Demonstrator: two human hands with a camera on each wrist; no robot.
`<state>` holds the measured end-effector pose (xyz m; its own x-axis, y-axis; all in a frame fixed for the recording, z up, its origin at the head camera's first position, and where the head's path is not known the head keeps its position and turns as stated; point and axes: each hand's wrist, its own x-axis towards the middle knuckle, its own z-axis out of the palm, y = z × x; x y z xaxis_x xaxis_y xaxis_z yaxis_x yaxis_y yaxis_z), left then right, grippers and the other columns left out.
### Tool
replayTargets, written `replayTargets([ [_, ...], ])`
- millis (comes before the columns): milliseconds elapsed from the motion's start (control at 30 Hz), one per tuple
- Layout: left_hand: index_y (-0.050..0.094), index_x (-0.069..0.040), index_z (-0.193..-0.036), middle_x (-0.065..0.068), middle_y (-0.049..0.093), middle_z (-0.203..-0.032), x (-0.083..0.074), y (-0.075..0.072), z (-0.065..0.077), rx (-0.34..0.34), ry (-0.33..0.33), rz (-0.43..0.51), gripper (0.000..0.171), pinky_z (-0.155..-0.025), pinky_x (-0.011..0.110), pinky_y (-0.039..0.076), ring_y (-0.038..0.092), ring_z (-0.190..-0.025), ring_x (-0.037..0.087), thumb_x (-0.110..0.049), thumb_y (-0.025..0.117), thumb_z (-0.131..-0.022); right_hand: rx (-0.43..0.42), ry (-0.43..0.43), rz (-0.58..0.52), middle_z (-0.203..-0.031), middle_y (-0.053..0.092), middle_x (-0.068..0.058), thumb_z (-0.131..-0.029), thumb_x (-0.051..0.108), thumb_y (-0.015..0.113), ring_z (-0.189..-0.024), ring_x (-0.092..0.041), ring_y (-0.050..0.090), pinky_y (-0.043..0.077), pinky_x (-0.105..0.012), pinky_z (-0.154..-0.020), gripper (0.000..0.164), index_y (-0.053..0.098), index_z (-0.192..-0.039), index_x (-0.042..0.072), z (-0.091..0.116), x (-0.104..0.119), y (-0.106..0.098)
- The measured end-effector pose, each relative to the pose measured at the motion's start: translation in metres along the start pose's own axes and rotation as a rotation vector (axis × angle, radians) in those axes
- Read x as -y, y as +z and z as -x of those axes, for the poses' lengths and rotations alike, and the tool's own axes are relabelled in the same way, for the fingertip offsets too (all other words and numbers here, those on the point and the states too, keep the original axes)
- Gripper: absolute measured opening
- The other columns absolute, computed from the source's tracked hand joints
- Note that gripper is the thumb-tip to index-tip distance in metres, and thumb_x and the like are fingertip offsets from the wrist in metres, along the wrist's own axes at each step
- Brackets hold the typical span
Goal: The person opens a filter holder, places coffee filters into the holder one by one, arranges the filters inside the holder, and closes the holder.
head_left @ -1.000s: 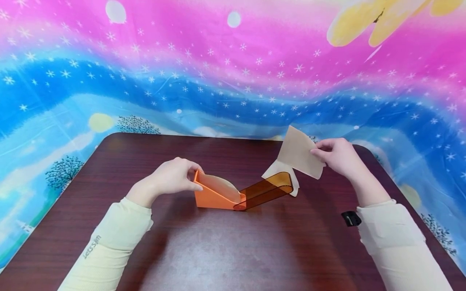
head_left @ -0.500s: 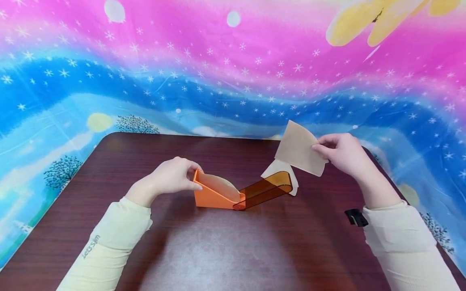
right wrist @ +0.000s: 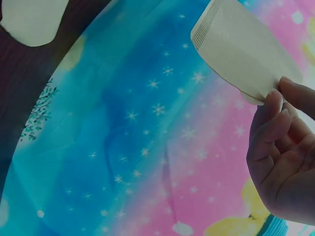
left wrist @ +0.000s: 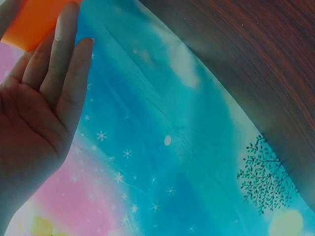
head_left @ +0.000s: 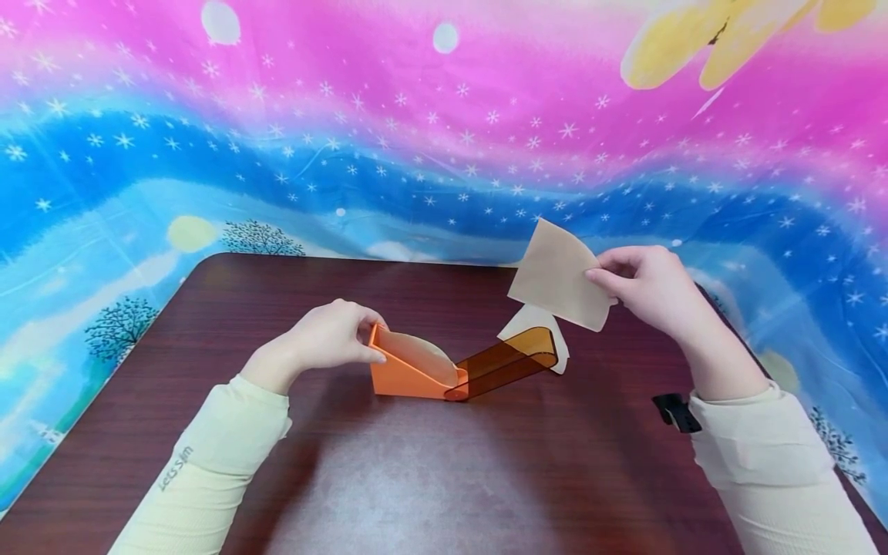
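Observation:
An orange coffee filter holder (head_left: pixel 405 379) stands mid-table, its see-through amber lid (head_left: pixel 506 364) swung out to the right. Tan filter paper (head_left: pixel 423 353) shows inside it. My left hand (head_left: pixel 333 333) grips the holder's tall left end, thumb on the near side; in the left wrist view, its fingers reach to the orange wall (left wrist: pixel 39 22). Raised above the table, a cone coffee filter (head_left: pixel 555 274) is pinched at its edge between thumb and fingers of my right hand (head_left: pixel 652 289). A crimped seam marks that coffee filter (right wrist: pixel 241 49) in the right wrist view.
Another pale coffee filter (head_left: pixel 534 317) lies on the dark wood table (head_left: pixel 333 285), partly behind the amber lid. A printed cloth (head_left: pixel 416 139) with snowflakes hangs beyond the table's far edge. A black strap (head_left: pixel 676 412) sticks out by the right sleeve.
My right hand has lifted the coffee filter a little, and the filter has shifted slightly left. The left hand and the holder have stayed in place.

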<state>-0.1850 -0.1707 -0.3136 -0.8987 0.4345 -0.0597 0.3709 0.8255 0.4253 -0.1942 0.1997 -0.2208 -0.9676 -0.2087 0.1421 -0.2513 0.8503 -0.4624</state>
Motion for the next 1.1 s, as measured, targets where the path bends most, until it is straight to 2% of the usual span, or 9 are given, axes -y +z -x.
replayTargets([
  [167,0.070,-0.014,-0.102,-0.007,0.066,-0.078,0.000,0.000,0.000,0.005,-0.005,-0.002,0.033,-0.067,0.029,0.047,0.056,-0.068,0.009,-0.031,0.076,-0.075,-0.009,-0.022,-0.024,-0.071,0.062,-0.006,-0.090,0.026,0.062,-0.062,-0.012,0.051,0.041,-0.027,-0.055,0.024,0.069,-0.100,0.005,0.001,0.011,0.001],
  [367,0.070,-0.014,-0.100,-0.007,0.067,-0.079,-0.001,-0.001,0.000,0.017,-0.013,-0.010,0.032,-0.069,0.030,0.048,0.057,-0.070,0.009,-0.032,0.076,-0.075,-0.011,-0.058,-0.042,-0.079,0.067,-0.010,-0.089,0.024,0.063,-0.065,-0.016,0.055,0.043,-0.027,-0.057,0.021,0.070,-0.099,0.007,0.001,0.025,0.005],
  [600,0.070,-0.013,-0.101,-0.007,0.066,-0.078,-0.001,-0.001,-0.001,0.014,-0.004,-0.006,0.033,-0.068,0.030,0.047,0.056,-0.068,0.009,-0.032,0.076,-0.075,0.040,-0.080,-0.066,-0.088,0.070,-0.011,-0.089,0.022,0.064,-0.076,-0.019,0.060,0.048,-0.030,-0.065,0.019,0.071,-0.100,0.008,0.002,0.043,0.015],
  [1100,0.070,-0.013,-0.101,-0.006,0.067,-0.079,-0.001,-0.001,0.000,0.009,-0.008,-0.010,0.033,-0.068,0.030,0.048,0.056,-0.070,0.009,-0.032,0.076,-0.075,0.129,-0.145,-0.056,-0.089,0.069,-0.008,-0.089,0.017,0.063,-0.077,-0.018,0.060,0.050,-0.029,-0.067,0.014,0.071,-0.097,0.009,-0.004,0.064,0.049],
])
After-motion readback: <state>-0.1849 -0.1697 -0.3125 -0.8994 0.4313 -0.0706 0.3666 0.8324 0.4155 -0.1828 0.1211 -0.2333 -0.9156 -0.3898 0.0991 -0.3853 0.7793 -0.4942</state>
